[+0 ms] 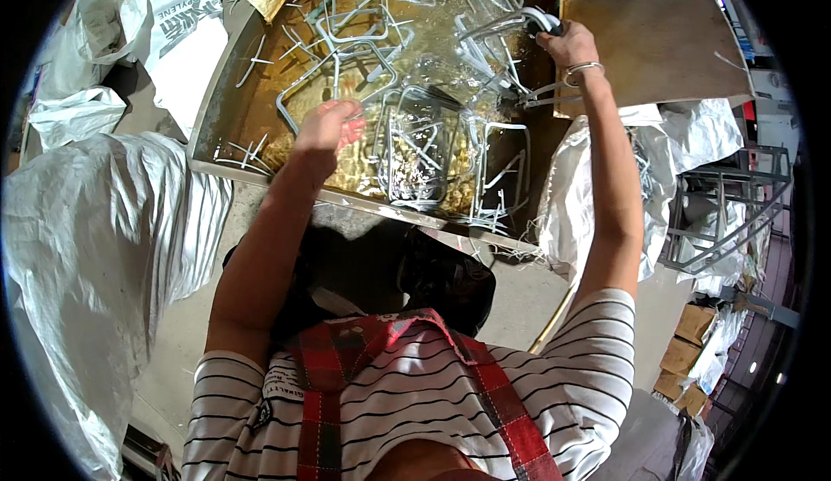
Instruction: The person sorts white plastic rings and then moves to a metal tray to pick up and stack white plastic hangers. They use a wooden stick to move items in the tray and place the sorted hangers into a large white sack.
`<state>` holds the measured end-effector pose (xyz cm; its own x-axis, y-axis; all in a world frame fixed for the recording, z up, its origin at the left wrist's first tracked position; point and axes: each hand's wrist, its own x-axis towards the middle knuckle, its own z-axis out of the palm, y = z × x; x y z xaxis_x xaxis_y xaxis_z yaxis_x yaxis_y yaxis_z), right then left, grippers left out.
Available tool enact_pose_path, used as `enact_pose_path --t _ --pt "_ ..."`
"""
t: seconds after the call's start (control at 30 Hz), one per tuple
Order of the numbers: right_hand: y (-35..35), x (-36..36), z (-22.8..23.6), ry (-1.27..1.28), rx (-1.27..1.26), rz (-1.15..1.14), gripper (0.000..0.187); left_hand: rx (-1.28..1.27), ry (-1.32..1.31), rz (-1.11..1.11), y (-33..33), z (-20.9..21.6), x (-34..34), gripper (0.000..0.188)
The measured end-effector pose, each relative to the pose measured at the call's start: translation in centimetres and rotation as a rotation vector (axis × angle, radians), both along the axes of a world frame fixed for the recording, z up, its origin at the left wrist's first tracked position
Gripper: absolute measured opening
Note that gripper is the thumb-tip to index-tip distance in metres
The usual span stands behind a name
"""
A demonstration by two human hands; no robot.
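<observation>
A wide shallow tub (pixel 346 197) of water stands in front of me, with several grey square frames (pixel 421 89) with rounded corners and thin rods in and over it. My left hand (pixel 331 128) is over the tub's near left part, its fingers curled at the edge of one grey frame (pixel 281 104); part of the grip is hidden. At the tub's right side, my right hand (pixel 569 45) is closed round the bent ends of a bundle of grey frames (pixel 538 19), which slants left into the splashing water.
Loose cross-shaped grey pieces (pixel 251 61) lie at the tub's left side. A brown board (pixel 653 48) adjoins its right edge. White sacks (pixel 95 230) stand on the left, another sack (pixel 580 195) on the right. A metal rack (pixel 727 213) and cardboard boxes (pixel 688 342) are farther right.
</observation>
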<state>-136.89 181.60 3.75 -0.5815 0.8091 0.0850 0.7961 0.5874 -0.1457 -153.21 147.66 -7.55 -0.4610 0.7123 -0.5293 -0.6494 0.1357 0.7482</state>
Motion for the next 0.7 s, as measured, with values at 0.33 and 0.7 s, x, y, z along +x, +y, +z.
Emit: enact_pose_path --t 0.33,0.7 --pt "-14.3 -2.0 6.3 -0.218 -0.003 0.621 0.026 0.229 0.985 -0.051 0.9 1.3 1.1 0.044" --pt "-19.6 -4.1 5.5 -0.172 -0.778 0.52 0.043 0.15 0.914 -0.178 0.5 1.5 4.1 0.01"
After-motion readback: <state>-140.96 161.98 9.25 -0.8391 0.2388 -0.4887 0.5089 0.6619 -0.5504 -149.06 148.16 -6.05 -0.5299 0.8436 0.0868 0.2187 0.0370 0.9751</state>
